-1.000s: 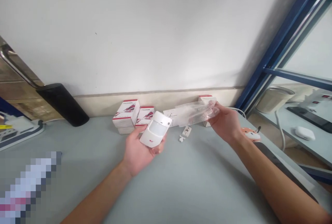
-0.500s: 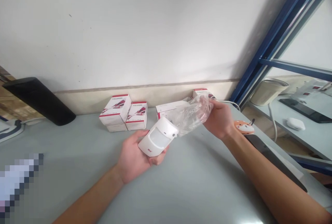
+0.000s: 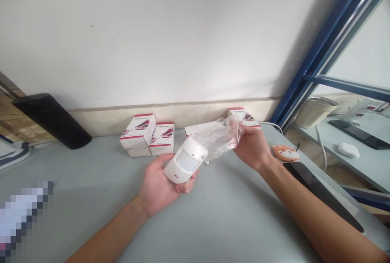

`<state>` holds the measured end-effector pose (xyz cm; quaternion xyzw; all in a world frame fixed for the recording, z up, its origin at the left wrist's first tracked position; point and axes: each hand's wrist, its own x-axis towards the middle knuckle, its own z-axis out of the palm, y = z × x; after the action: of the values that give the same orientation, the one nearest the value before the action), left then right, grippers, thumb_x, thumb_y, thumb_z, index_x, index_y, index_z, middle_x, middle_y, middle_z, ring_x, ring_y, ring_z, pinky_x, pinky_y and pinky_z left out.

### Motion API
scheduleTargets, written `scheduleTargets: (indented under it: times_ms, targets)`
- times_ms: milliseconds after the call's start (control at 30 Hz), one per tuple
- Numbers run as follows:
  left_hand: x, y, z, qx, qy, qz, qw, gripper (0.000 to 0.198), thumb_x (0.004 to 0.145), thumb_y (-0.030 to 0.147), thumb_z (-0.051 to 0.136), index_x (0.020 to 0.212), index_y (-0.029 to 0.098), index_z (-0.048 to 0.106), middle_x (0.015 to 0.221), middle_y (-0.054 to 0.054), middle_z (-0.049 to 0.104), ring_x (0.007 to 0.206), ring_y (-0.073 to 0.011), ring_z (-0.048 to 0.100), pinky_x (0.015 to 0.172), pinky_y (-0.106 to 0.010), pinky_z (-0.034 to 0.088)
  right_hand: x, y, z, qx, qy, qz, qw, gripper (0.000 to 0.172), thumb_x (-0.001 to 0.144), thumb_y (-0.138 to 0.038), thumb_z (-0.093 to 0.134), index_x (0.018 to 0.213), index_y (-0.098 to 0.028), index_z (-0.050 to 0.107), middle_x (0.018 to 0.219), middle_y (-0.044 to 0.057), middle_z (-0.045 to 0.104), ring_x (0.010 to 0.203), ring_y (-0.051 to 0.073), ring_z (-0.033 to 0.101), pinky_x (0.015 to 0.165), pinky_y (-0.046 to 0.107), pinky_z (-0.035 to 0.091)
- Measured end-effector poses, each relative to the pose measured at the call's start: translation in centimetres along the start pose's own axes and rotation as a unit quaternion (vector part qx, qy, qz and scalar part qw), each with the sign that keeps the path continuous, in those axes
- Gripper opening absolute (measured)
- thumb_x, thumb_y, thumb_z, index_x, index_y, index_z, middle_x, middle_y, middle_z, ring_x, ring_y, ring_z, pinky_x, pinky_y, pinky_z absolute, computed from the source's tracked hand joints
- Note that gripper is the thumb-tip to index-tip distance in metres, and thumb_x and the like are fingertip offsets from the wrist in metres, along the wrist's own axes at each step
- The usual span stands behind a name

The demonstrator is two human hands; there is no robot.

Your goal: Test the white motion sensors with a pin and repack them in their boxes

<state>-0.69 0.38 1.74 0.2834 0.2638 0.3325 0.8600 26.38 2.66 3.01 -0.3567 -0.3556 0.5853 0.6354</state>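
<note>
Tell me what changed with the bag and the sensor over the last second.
The right hand brought the plastic bag leftward until its end meets the top of the white sensor. Nothing was let go; the left hand holds the sensor as before. The red-and-white boxes stayed by the wall.

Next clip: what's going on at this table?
A person stands at a grey table. The left hand cradles a white motion sensor, lens side up. The right hand grips a clear plastic bag, whose loose end reaches the sensor's top edge. Red-and-white boxes sit along the wall behind.
</note>
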Motion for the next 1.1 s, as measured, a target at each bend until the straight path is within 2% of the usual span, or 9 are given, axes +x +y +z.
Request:
scheduleTargets:
  times_ms: [167,300,500,600,733,967,1033,1100]
  targets:
    - [0.2,-0.2,-0.6,0.029,-0.029,-0.028,0.999,0.041,0.095,0.043,0.047,0.100,0.009,0.070,0.082,-0.013,0.063,0.055,-0.0145,0.045,0.056,-0.029,0.030,0.0,0.1,-0.2,0.048,0.004,0.013,0.999,0.019,0.090,-0.031,0.057,0.102,-0.026,0.071,0.102,0.005,0.077,0.096,0.029,0.074,0.082,0.043,0.060]
    - [0.4,-0.3,-0.8,0.045,-0.053,-0.042,0.997,0.040,0.099,0.044,0.045,0.103,0.011,0.068,0.082,-0.012,0.064,0.051,-0.0120,0.041,0.055,-0.029,0.027,-0.3,0.0,0.1,0.044,0.001,0.030,0.999,0.014,0.088,-0.030,0.058,0.095,-0.025,0.069,0.098,0.006,0.077,0.095,0.030,0.074,0.081,0.044,0.060]
    - [0.3,-0.2,-0.6,0.057,-0.043,-0.025,0.997,0.038,0.102,0.042,0.043,0.103,0.012,0.067,0.080,-0.012,0.065,0.048,-0.0110,0.038,0.054,-0.028,0.025,-0.5,-0.3,0.5,0.008,-0.009,0.026,1.000,0.012,0.085,-0.030,0.059,0.091,-0.025,0.067,0.092,0.005,0.076,0.092,0.030,0.073,0.082,0.044,0.059]
    - [0.4,-0.2,-0.5,0.060,-0.034,-0.024,0.997,0.039,0.100,0.041,0.043,0.098,0.011,0.067,0.079,-0.011,0.064,0.047,-0.0105,0.039,0.053,-0.028,0.025,-0.5,-0.5,0.4,0.008,-0.019,0.015,1.000,0.012,0.087,-0.031,0.059,0.091,-0.025,0.068,0.091,0.004,0.075,0.089,0.028,0.072,0.082,0.042,0.058]
    - [0.4,-0.2,-0.6,0.074,-0.048,-0.025,0.996,0.041,0.099,0.042,0.042,0.093,0.011,0.068,0.079,-0.011,0.064,0.047,-0.0106,0.040,0.054,-0.029,0.028,-0.6,-0.8,0.4,0.059,-0.038,0.012,0.997,0.009,0.087,-0.028,0.062,0.091,-0.025,0.069,0.088,0.002,0.074,0.083,0.023,0.070,0.082,0.038,0.057]
    - [0.1,-0.3,-0.2,0.071,-0.045,-0.024,0.996,0.040,0.098,0.044,0.044,0.097,0.011,0.069,0.079,-0.012,0.066,0.048,-0.0120,0.042,0.054,-0.028,0.030,-0.8,-0.7,0.7,0.081,-0.059,0.021,0.995,0.002,0.085,-0.023,0.071,0.087,-0.023,0.070,0.083,-0.001,0.073,0.076,0.017,0.066,0.077,0.031,0.053]
    - [0.1,-0.3,-0.1,0.067,-0.029,-0.017,0.997,0.040,0.097,0.044,0.046,0.097,0.011,0.068,0.078,-0.013,0.066,0.049,-0.0126,0.043,0.053,-0.028,0.030,-0.7,-0.6,0.8,0.077,-0.066,0.024,0.995,0.009,0.090,-0.031,0.069,0.094,-0.024,0.073,0.084,0.000,0.073,0.075,0.018,0.066,0.075,0.032,0.053]
    - [0.2,-0.2,-0.1,0.063,-0.016,0.000,0.998,0.039,0.097,0.043,0.046,0.099,0.011,0.068,0.079,-0.013,0.067,0.049,-0.0135,0.045,0.052,-0.028,0.031,-0.7,-0.2,1.0,0.071,-0.088,0.035,0.993,0.029,0.098,-0.049,0.062,0.106,-0.024,0.073,0.089,0.003,0.074,0.077,0.020,0.066,0.073,0.034,0.053]
